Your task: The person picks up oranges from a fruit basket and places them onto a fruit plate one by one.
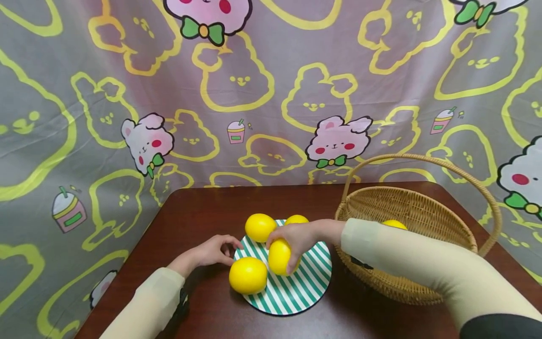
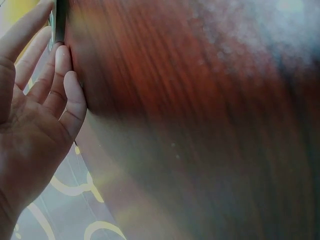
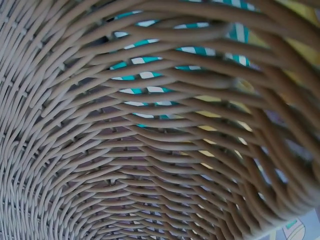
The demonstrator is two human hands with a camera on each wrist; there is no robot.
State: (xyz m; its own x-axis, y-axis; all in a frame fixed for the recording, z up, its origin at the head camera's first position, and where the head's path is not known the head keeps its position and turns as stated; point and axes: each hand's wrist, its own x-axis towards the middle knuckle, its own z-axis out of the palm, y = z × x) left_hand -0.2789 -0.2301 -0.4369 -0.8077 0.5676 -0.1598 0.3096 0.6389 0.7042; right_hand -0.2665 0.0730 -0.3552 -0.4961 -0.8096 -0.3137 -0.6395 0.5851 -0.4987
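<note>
My right hand [image 1: 298, 240] grips a smooth yellow lemon [image 1: 278, 256] over the middle of a round plate [image 1: 292, 301] with green and white stripes. Three other lemons are on the plate: one at the front left [image 1: 248, 276], one at the back left [image 1: 260, 228], and one at the back [image 1: 296, 219], partly hidden by the right hand. At the plate's left rim is my left hand [image 1: 213, 250], its fingers loosely bent and holding no lemon. The left wrist view shows that hand [image 2: 37, 110] with fingers extended by the plate's edge. The right hand is hidden in its wrist view.
A wicker basket [image 1: 440, 214] with a tall arched handle stands right of the plate, under my right forearm. A lemon [image 1: 394, 224] shows inside it. Its weave [image 3: 150, 150] fills the right wrist view. A patterned curtain [image 1: 271, 117] hangs behind the brown table [image 1: 203, 212].
</note>
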